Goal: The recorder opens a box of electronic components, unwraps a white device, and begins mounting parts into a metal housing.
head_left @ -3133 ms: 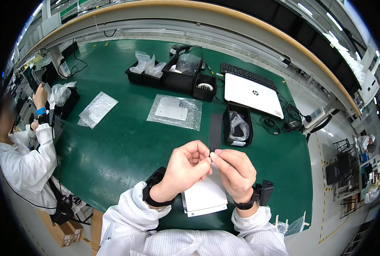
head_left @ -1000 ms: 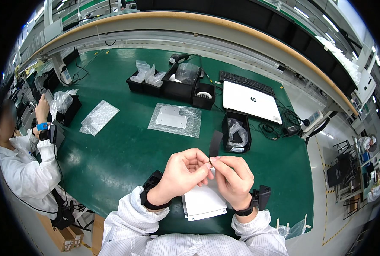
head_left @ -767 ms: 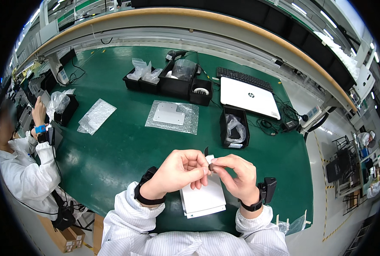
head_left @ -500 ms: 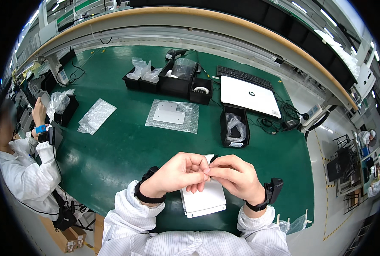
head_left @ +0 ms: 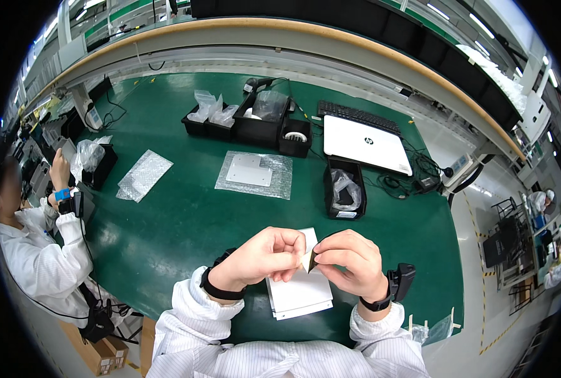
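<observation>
Both my hands meet over a white flat plate (head_left: 300, 295) that lies on the green table near me. Between thumb and fingers, my right hand (head_left: 354, 263) pinches a small dark piece (head_left: 312, 261) with a pointed lower corner. My left hand (head_left: 260, 257), also closed in a pinch, holds a small pale strip (head_left: 305, 259) right beside that piece. The strip looks like thin film or backing; whether it is still joined to the dark piece I cannot tell. My fingers hide part of both. The plate's upper part runs behind my hands.
Ahead lies a grey metal plate (head_left: 249, 170) on bubble wrap (head_left: 281, 179), with another bubble-wrap sheet (head_left: 144, 175) to its left. A black bin (head_left: 346, 211) stands right of centre, before a white laptop (head_left: 363, 146). More black bins (head_left: 258, 129) stand behind. A co-worker (head_left: 47, 252) sits at left.
My right fingers have turned and drawn slightly away from my left ones. The dark piece and the pale strip now show between them.
</observation>
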Demonstrator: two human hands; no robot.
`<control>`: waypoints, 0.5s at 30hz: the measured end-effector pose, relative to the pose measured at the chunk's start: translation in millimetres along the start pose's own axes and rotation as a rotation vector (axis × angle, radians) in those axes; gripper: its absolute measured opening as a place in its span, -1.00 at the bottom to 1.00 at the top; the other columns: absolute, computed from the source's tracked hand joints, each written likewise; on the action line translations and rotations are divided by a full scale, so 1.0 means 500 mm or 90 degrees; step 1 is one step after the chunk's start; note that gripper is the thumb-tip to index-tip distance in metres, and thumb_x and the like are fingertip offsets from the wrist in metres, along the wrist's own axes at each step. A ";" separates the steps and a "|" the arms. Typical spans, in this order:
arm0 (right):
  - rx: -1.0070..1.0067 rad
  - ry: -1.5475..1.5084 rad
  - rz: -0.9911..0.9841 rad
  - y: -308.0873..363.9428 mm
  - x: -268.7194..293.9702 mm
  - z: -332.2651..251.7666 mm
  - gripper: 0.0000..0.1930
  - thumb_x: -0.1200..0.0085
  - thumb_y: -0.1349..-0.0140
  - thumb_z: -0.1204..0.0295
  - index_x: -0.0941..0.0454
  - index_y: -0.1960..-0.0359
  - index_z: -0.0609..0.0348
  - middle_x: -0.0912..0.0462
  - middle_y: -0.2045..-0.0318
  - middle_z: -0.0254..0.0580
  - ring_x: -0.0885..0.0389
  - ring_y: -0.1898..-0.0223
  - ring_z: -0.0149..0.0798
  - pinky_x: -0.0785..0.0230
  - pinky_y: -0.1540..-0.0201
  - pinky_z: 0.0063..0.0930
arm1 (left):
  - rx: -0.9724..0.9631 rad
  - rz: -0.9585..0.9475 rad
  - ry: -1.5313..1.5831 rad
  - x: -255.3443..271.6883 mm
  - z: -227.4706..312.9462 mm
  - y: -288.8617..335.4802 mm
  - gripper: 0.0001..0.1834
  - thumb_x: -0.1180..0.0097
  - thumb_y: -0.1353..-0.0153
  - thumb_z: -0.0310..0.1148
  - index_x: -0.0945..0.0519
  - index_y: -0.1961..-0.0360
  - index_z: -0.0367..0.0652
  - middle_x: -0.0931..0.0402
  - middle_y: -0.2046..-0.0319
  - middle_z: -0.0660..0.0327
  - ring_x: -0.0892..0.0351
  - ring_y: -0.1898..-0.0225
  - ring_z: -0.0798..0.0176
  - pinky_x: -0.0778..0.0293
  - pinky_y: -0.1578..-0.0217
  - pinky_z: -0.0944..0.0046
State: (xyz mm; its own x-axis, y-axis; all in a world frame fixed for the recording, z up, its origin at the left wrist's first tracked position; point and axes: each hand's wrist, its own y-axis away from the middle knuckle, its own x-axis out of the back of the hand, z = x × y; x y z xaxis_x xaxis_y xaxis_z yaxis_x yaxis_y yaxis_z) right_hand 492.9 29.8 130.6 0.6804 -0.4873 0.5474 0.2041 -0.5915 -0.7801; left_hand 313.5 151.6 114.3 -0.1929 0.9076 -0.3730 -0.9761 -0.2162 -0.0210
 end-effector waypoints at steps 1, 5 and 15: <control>0.001 -0.004 0.023 0.001 -0.002 -0.004 -0.66 -0.39 0.24 0.63 -0.63 0.34 0.12 -0.67 0.31 -0.24 -0.64 0.39 -0.24 -0.48 0.41 -0.49 | -0.012 -0.009 0.020 -0.002 -0.003 0.001 -0.94 -0.06 -0.19 -0.48 -0.49 0.41 -0.22 -0.51 0.58 0.33 -0.45 0.63 0.55 -0.29 0.64 0.54; 0.014 0.014 0.032 0.004 0.002 -0.033 -0.61 -0.38 0.25 0.66 -0.66 0.28 0.10 -0.65 0.31 -0.23 -0.64 0.38 -0.23 -0.50 0.37 -0.47 | -0.018 -0.047 0.057 -0.027 -0.010 0.015 -0.94 -0.05 -0.19 -0.48 -0.48 0.42 -0.21 -0.49 0.55 0.33 -0.43 0.62 0.56 -0.27 0.65 0.54; 0.110 0.129 0.002 0.073 0.088 -0.160 -0.75 -0.25 0.03 0.52 -0.72 0.24 0.19 -0.65 0.24 -0.20 -0.65 0.28 -0.20 -0.52 0.31 -0.44 | 0.081 -0.073 0.167 -0.150 -0.029 0.058 -0.95 -0.04 -0.20 -0.52 -0.45 0.41 -0.24 -0.41 0.59 0.30 -0.29 0.66 0.51 -0.13 0.66 0.50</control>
State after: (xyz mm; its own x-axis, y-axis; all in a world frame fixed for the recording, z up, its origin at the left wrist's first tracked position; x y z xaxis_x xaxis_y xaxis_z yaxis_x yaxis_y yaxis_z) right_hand 474.0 -64.7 150.3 0.5299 -0.6183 0.5804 0.3312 -0.4792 -0.8128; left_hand 300.8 72.3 128.1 -0.0641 0.7962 -0.6016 -0.9979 -0.0556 0.0327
